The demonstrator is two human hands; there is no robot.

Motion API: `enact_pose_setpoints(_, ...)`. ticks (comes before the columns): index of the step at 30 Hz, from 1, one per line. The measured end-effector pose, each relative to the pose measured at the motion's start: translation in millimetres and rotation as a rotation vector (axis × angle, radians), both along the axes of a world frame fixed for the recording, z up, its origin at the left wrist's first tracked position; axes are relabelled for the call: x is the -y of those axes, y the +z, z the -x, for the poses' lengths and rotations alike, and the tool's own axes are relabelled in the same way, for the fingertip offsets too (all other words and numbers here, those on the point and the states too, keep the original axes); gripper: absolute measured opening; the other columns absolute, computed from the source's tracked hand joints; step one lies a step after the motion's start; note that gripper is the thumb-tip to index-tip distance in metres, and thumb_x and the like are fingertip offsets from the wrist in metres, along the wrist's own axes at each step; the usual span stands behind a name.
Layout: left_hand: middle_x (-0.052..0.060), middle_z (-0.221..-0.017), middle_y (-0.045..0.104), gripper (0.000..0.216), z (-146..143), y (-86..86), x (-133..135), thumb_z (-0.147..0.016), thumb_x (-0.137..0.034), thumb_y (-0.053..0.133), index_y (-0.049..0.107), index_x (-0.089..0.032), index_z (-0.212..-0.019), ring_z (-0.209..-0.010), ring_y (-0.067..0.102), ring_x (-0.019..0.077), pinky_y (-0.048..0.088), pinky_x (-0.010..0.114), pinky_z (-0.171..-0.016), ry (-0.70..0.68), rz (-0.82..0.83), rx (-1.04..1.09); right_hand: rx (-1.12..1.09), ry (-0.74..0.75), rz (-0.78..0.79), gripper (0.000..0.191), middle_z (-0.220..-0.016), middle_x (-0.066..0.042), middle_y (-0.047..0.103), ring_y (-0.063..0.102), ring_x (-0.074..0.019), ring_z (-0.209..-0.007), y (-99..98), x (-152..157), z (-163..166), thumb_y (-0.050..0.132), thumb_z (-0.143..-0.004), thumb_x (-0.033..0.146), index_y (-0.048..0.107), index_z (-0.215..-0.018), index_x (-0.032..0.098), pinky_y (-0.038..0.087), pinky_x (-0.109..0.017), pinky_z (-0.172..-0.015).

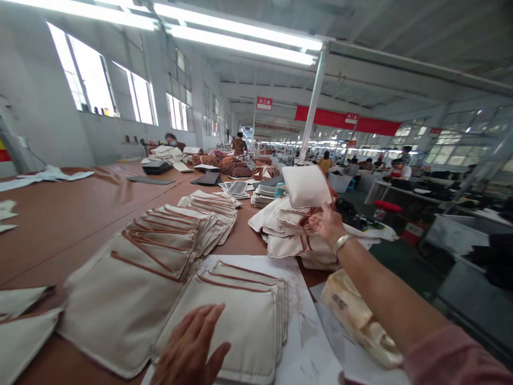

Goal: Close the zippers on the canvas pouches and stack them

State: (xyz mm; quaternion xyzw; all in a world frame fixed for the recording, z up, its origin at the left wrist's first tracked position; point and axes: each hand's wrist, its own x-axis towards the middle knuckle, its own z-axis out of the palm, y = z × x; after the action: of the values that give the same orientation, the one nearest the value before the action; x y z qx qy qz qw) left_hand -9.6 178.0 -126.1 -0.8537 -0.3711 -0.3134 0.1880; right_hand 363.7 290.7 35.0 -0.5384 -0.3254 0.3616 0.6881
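My left hand (pixel 192 345) lies over the near stack of cream bag panels with brown piping (pixel 244 326), its fingers stretched out and the thumb apart. On the right, my right hand (pixel 327 223) reaches to a taller pile of cream pieces (pixel 282 243) with brown edges. Its fingers close at the lower right edge of a cream panel (pixel 306 184), which is tilted up above that pile; the exact grip is partly hidden. Beside the near stack, a long overlapping row of similar cream panels (pixel 132 283) runs away from me.
The brown-covered table (pixel 104 214) carries white paper (pixel 308 326) under the near stack. A plastic-wrapped packet (pixel 356 315) lies beneath my right forearm. More cream pieces (pixel 24 331) sit at left. Bundles of brown parts (pixel 240 163) and a person (pixel 239 143) are farther back.
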Motion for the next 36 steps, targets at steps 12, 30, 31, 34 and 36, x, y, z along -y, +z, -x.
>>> enact_pose_setpoints(12,0.015,-0.132,0.057,0.042,-92.3,-43.2,-78.4,-0.09,-0.042,0.058,0.059,-0.018,-0.126,-0.126,0.05,0.033,0.037,0.048,-0.106,0.097,0.726,-0.219,0.212,0.282,0.274,0.022,-0.088,-0.008,0.073,0.07,-0.0223,-0.075,-220.7,124.0,99.6,0.063,-0.079,0.034,0.067,-0.09,0.015,0.057,-0.031,-0.057)
enact_pose_setpoints(30,-0.001,-0.072,0.054,0.024,-119.7,-1.8,-73.5,-0.081,-0.036,0.068,0.058,-0.014,-0.076,-0.068,0.053,0.0153,0.043,0.028,-0.065,-0.145,1.259,-0.102,0.755,0.338,0.13,0.024,-0.114,-0.009,0.069,0.065,-0.0239,-0.108,-258.7,64.7,77.4,0.058,-0.098,0.025,0.063,-0.119,0.014,0.051,-0.047,-0.098)
enact_pose_setpoints(31,-0.002,-0.068,0.05,0.026,-112.8,6.7,-67.3,-0.08,-0.037,0.067,0.056,-0.014,-0.074,-0.063,0.049,0.0134,0.039,0.025,-0.06,-0.202,1.324,-0.075,0.803,0.344,0.137,0.027,-0.12,-0.011,0.066,0.062,-0.0255,-0.114,-260.4,65.6,78.8,0.059,-0.097,0.024,0.062,-0.122,0.015,0.048,-0.049,-0.102)
enact_pose_setpoints(34,-0.004,-0.068,0.042,0.037,-83.3,47.1,-39.4,-0.08,-0.05,0.064,0.05,-0.016,-0.074,-0.059,0.037,0.0099,0.031,0.022,-0.054,-0.335,1.457,0.03,0.921,0.356,0.154,0.032,-0.135,-0.014,0.059,0.052,-0.029,-0.129,-264.6,70.7,85.1,0.06,-0.096,0.02,0.059,-0.128,0.014,0.04,-0.053,-0.11)
enact_pose_setpoints(36,-0.004,-0.066,0.034,0.05,-57.0,83.8,-13.5,-0.084,-0.064,0.055,0.044,-0.017,-0.069,-0.059,0.029,0.0094,0.026,0.023,-0.053,-0.396,1.499,0.123,0.981,0.362,0.162,0.034,-0.138,-0.015,0.057,0.05,-0.0292,-0.132,-266.9,75.3,90.2,0.058,-0.096,0.016,0.058,-0.13,0.013,0.037,-0.054,-0.112)
